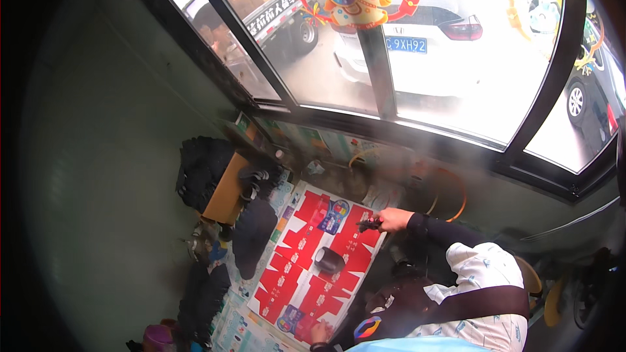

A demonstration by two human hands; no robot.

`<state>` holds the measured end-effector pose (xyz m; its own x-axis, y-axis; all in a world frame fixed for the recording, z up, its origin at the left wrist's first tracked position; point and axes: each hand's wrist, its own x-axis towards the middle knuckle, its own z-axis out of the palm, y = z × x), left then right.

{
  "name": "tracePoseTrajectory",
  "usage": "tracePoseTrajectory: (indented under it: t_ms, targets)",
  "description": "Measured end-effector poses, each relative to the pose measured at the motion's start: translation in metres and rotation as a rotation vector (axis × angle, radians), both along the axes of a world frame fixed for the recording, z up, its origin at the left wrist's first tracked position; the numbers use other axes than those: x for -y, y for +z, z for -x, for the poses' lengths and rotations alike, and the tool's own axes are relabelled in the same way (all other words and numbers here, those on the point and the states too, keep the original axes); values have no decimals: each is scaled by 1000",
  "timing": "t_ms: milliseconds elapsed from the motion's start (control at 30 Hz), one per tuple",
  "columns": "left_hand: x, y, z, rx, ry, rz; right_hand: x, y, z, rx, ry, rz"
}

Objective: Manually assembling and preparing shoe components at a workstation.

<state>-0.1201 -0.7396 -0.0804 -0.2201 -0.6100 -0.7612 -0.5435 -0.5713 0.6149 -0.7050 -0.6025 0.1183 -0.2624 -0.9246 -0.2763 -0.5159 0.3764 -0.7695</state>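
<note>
My right hand is closed around a small dark object at the far right corner of the red-and-white printed sheet. The object's kind is too small to make out. At the sheet's near edge lies my left hand, its fingers reaching onto the red print; nothing shows in it. Between the hands, a dark, rounded, cup-shaped piece rests on its side on the sheet. A long dark pile lies along the sheet's left side.
A brown cardboard box stands at the back left beside a heap of black pieces. More dark pieces lie at the lower left, near a purple item. Beyond the table rises a framed window; orange hoops are below it.
</note>
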Motion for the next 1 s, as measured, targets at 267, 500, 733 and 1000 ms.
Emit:
tracePoseTrajectory:
  t_ms: [267,500,733,1000]
  targets:
    - [74,-25,134,477,-89,542,-15,41,-24,129,65,-11]
    - [102,-60,179,294,-43,345,10,-15,-11,62,122,55]
    - [112,-79,195,433,-274,685,34,21,11,195,9,269]
    - [105,-3,286,505,47,587,72,0,24,237,3,-89]
